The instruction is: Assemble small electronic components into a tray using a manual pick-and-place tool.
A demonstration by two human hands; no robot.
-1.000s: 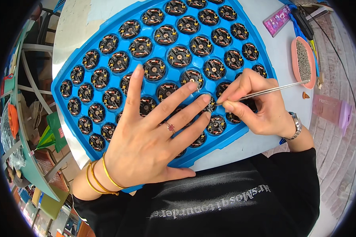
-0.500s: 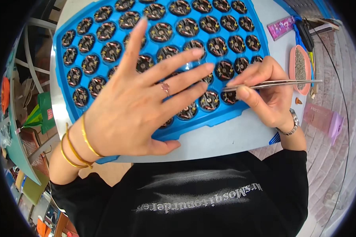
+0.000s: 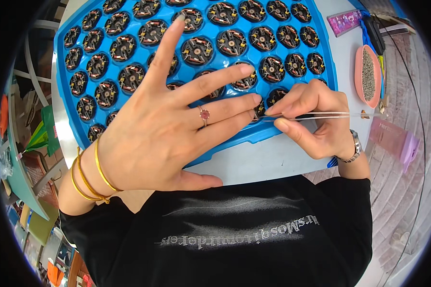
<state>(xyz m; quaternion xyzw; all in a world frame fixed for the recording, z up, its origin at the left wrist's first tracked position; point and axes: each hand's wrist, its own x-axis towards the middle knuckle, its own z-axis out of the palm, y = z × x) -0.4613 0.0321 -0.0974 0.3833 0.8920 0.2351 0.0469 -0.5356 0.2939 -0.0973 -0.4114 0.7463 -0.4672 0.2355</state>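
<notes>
A blue plastic tray (image 3: 64, 103) with many round pockets lies on a pale table, each pocket holding a small black round part (image 3: 197, 50) with copper windings. My left hand (image 3: 167, 129) lies flat over the tray's near edge, fingers spread, with a ring and gold bangles on it. My right hand (image 3: 316, 122) pinches thin metal tweezers (image 3: 321, 115), whose tips point left at a black part in the near row, right by my left fingertips.
A pink oval dish (image 3: 367, 74) of small grey bits sits right of the tray. Behind it lie a purple packet (image 3: 345, 21) and dark tools (image 3: 376, 31). A translucent pink box (image 3: 392, 136) is at the right table edge. Shelves and clutter stand at the left.
The view has shifted so the tray sits higher and the hands closer. My left hand slid toward the near edge. My right hand turned the tweezers level, tips by my left fingers.
</notes>
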